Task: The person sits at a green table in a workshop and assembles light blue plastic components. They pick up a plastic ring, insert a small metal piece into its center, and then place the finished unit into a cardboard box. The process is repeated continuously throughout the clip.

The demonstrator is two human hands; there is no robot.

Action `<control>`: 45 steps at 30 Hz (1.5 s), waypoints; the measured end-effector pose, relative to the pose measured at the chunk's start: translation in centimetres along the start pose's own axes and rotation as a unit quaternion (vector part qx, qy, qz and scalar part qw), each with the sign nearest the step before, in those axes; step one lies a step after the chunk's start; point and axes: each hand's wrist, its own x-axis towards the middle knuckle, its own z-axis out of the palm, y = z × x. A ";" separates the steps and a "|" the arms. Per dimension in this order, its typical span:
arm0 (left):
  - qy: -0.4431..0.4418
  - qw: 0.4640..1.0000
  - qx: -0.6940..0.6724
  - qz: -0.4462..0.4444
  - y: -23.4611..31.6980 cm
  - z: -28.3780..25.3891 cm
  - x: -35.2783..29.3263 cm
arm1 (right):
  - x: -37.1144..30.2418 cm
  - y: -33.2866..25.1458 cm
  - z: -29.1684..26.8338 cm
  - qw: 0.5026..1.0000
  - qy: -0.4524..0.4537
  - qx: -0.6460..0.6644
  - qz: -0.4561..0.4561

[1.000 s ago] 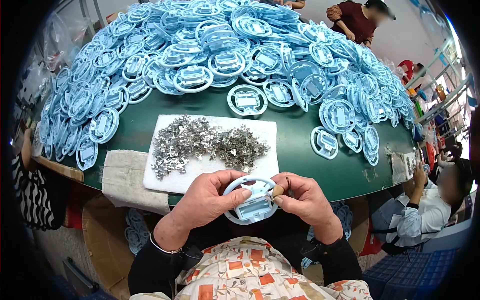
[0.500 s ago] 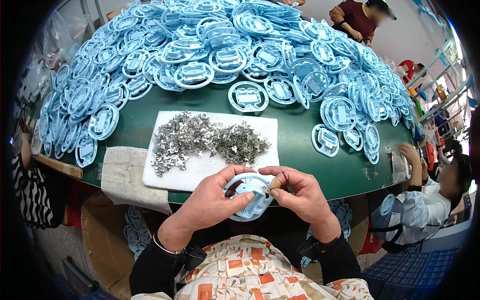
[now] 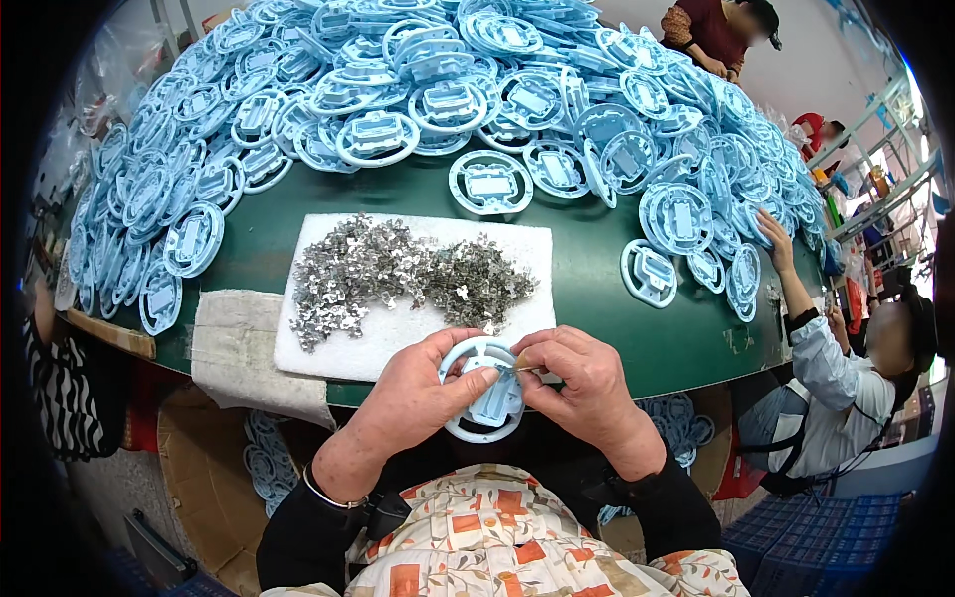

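Note:
My left hand (image 3: 423, 388) grips a light-blue plastic wheel-shaped part (image 3: 494, 406) by its left side, thumb pressed onto the raised middle. My right hand (image 3: 587, 383) is closed in a pinch at the part's upper right, where a small tan tip shows between the fingers. Whatever the pinch holds is too small and covered to name. Just beyond my hands, small silver metal clips (image 3: 348, 274) lie heaped on a white foam board (image 3: 408, 338), with a darker heap of clips (image 3: 477, 279) beside them.
A large mound of blue wheel parts (image 3: 378, 139) covers the back of the green table (image 3: 617, 343). Grey-white cloth (image 3: 234, 338) hangs over the front edge. Below stands a cardboard box (image 3: 209, 478) near more blue parts. At right, a co-worker's hand (image 3: 774, 234) touches the mound.
The wheel part has turned to face up more squarely, and my right fingers have shifted slightly left over it. At right, the co-worker's arm has reached out to the mound.

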 end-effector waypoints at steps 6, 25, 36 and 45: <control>0.011 1.000 0.018 -0.001 -0.2 0.0 -0.1 | 0.5 -1.0 -0.6 0.997 -0.041 -0.071 0.014; 0.022 0.999 0.032 -0.008 0.4 0.1 -0.1 | -1.3 -1.5 -1.7 0.990 -0.081 -0.089 0.079; 0.023 0.999 0.020 -0.023 0.7 0.2 -0.1 | -1.4 -2.0 -1.9 0.969 -0.148 -0.195 0.038; 0.030 0.998 0.057 -0.006 0.1 0.3 -0.1 | 0.8 -3.7 -2.4 0.949 -0.225 -0.207 0.076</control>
